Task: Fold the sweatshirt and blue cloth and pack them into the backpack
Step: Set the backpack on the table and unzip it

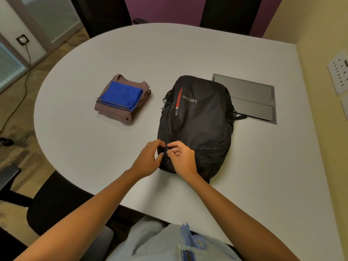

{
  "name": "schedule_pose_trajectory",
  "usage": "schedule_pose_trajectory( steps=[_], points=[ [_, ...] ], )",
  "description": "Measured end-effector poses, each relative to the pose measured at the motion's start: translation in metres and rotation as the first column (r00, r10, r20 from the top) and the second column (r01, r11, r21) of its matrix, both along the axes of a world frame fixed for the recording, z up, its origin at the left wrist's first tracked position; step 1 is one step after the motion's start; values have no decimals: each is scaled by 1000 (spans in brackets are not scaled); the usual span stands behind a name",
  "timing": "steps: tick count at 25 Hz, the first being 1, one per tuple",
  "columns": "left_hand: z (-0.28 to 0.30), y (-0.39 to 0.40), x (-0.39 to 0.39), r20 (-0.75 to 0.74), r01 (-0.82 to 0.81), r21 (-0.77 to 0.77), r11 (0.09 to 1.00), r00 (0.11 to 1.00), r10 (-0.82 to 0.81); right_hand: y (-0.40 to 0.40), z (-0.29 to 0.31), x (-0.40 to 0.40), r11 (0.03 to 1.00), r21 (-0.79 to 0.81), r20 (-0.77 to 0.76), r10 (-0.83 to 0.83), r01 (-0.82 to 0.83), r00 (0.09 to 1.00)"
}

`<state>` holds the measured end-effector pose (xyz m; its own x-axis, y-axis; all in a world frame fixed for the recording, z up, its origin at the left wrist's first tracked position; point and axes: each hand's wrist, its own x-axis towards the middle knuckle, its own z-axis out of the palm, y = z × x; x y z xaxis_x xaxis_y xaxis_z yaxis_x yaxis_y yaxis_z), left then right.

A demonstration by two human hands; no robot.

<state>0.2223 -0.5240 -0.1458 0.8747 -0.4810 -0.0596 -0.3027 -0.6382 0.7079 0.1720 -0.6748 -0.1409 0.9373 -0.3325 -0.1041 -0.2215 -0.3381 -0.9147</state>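
A black backpack (199, 121) with a red stripe lies flat on the white table (188, 53), its zipped top end towards me. At that near end my left hand (149, 160) and my right hand (183, 159) meet, each pinching a small zipper pull (167, 148) between fingers and thumb. To the left of the backpack lies the folded mauve sweatshirt (120, 110), and the folded blue cloth (122, 96) rests on top of it.
A grey metal floor-box lid (250, 95) is set into the table behind the backpack on the right. Black chairs stand at the far side and near left. A yellow wall with sockets borders the table's right edge.
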Motion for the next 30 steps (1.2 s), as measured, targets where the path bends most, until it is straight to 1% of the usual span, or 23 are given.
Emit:
schedule_pose_trajectory(
  steps=[3, 6, 7, 10, 12, 14, 17, 20, 23, 25, 30],
  points=[
    [-5, 7, -4, 76, 62, -3, 998, 995, -61, 0, 5, -5, 995, 84, -13, -46, 47, 999],
    [-5, 7, -8, 142, 74, 9, 997, 987, -75, -2, 12, -9, 995, 76, 1, -67, 66, 998],
    [-3, 5, -5, 189, 81, 40, 996, 978, -87, -2, 14, -10, 996, 61, -4, -65, 65, 998],
    [4, 2, 9, 335, 142, 200, 969, 920, -204, -2, 19, -11, 996, 42, -68, -69, 72, 995],
    [5, -1, 15, 386, 156, 284, 946, 885, -261, -3, 22, -11, 998, 18, -102, -61, 63, 993],
    [6, -5, 19, 422, 139, 330, 934, 863, -278, -8, 24, -12, 997, -56, -120, -67, 60, 990],
    [7, -4, 19, 479, 91, 350, 932, 838, -261, -28, 24, -18, 983, -151, -126, -126, 106, 984],
    [3, 6, 18, 505, 41, 364, 931, 831, -234, -60, 17, -35, 970, -168, -147, -199, 174, 969],
    [0, 10, 14, 513, 1, 384, 923, 831, -214, -93, 12, -57, 965, -151, -133, -237, 217, 962],
    [-1, 8, 10, 519, -26, 377, 926, 834, -188, -112, 11, -69, 950, -198, -123, -269, 242, 955],
    [-4, -1, 1, 570, -85, 348, 934, 810, -139, -149, 2, -94, 898, -194, -129, -423, 395, 897]
  ],
)
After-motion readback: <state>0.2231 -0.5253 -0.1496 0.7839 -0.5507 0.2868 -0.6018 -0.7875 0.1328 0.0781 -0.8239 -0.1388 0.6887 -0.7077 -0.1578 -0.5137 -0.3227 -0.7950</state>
